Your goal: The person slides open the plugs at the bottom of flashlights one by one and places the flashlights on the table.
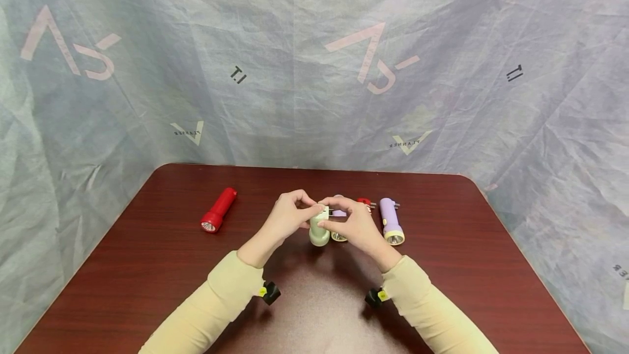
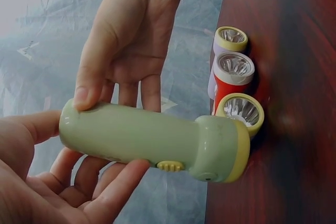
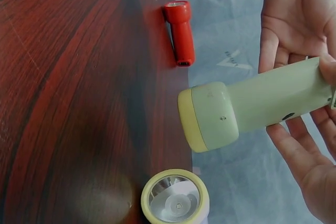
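Note:
Both hands hold a pale green flashlight (image 1: 319,234) with a yellow rim above the table, its lens end tilted down. My left hand (image 1: 290,214) grips the tail end from the left, fingers curled along the body near the yellow switch (image 2: 170,166). From the right, my right hand (image 1: 355,225) pinches the same end; its thumb presses on the body in the left wrist view. Thin metal prongs (image 1: 337,211) stick out near the tail, between the right thumb and forefinger. The flashlight's lens face is hidden.
A red flashlight (image 1: 219,210) lies at the left of the dark red table (image 1: 147,266). Right of the hands lie a lilac flashlight (image 1: 390,217), a red and white one (image 2: 231,80), and another yellow-rimmed one (image 1: 339,237) partly behind the right hand. A grey cloth (image 1: 295,70) hangs behind.

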`<state>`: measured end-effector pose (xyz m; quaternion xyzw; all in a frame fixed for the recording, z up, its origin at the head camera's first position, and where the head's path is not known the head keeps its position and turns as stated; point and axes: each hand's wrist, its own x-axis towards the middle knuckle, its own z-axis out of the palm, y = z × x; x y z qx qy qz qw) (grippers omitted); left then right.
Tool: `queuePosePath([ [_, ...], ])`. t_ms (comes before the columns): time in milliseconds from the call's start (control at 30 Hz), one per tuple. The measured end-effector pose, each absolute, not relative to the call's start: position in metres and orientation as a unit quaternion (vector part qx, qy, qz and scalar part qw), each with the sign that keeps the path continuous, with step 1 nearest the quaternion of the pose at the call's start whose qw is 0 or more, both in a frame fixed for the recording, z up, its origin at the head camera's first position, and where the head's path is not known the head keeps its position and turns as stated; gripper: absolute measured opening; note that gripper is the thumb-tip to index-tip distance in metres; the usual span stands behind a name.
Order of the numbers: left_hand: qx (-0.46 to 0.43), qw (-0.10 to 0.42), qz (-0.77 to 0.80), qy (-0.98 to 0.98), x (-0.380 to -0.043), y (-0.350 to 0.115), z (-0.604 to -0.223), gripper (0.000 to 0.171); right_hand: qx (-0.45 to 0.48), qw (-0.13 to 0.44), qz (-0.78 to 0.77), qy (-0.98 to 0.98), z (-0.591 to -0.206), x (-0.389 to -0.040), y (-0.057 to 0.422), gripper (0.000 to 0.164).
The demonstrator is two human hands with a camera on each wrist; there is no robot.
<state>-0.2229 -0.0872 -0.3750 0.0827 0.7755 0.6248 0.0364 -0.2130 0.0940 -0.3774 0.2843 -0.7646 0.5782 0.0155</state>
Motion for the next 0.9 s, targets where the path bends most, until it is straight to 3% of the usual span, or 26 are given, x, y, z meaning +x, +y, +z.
queuePosePath([
  [333, 0.083, 0.012, 0.601, 0.795, -0.2205, -0.0861, -0.3758, 0.026, 0.289, 0.017, 0.582, -0.760, -0.3776, -0.2118, 0.0925, 0.035],
  [900, 0.097, 0.008, 0.603, 0.792, -0.2230, -0.0856, -0.3742, 0.021, 0.245, 0.014, 0.573, -0.782, -0.3703, -0.2135, 0.0950, 0.035],
])
